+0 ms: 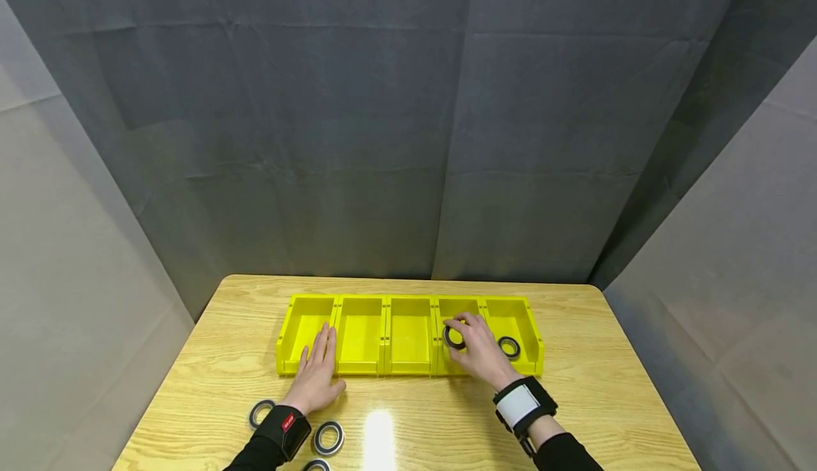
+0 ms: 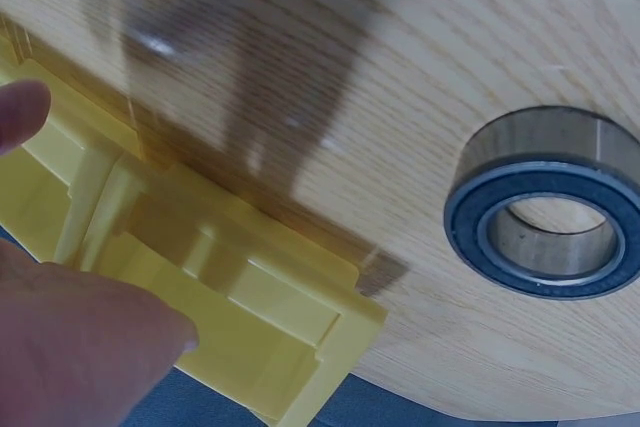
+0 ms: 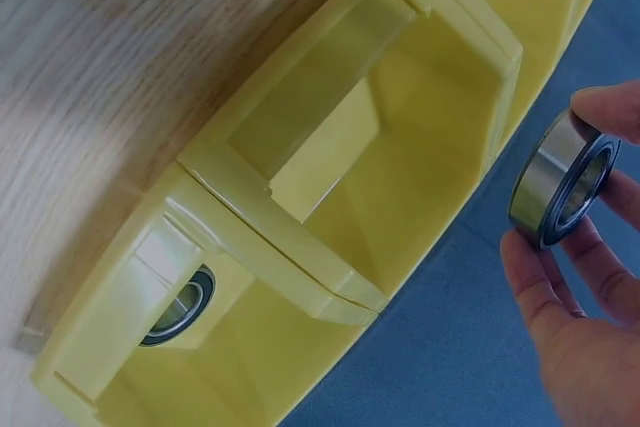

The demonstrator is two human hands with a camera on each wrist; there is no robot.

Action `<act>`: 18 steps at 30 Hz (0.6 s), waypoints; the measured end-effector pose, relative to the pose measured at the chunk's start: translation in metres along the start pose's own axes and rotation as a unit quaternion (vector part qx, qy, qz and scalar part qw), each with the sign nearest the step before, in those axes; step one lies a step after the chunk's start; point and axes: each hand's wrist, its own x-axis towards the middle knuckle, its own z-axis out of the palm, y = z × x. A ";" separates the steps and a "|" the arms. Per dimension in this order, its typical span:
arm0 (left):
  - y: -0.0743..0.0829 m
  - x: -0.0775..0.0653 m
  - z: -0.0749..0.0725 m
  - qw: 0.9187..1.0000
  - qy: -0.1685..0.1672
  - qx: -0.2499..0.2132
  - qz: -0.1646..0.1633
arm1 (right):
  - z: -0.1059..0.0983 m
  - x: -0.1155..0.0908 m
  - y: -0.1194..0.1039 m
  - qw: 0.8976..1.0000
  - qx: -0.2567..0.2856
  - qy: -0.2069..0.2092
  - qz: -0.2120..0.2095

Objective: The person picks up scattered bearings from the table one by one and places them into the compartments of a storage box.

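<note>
My right hand (image 1: 483, 354) pinches a ball bearing (image 3: 565, 179), a steel ring with a dark seal, between thumb and fingers. In the head view it is over the second compartment from the right of a yellow bin row (image 1: 410, 370). Another bearing (image 1: 509, 347) lies in the rightmost compartment and also shows in the right wrist view. My left hand (image 1: 314, 379) has its fingers stretched out at the front of the leftmost compartment and holds nothing. Close to the left wrist, a bearing (image 1: 328, 438) lies on the table.
Two more bearings, one left of the left wrist (image 1: 261, 413) and one at the bottom edge of the head view (image 1: 316, 465), lie on the wooden table (image 1: 210, 379). Grey curtains (image 1: 357, 137) stand behind the table, with pale panels (image 1: 76, 279) at the sides.
</note>
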 end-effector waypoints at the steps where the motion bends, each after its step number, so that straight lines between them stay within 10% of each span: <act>1: 0.000 0.000 0.000 1.000 -0.002 0.001 -0.002 | 0.000 0.001 0.000 1.000 0.001 0.000 0.002; 18: 0.001 0.000 -0.002 1.000 -0.009 0.009 -0.006 | 0.001 0.020 0.006 0.999 -0.005 0.020 0.036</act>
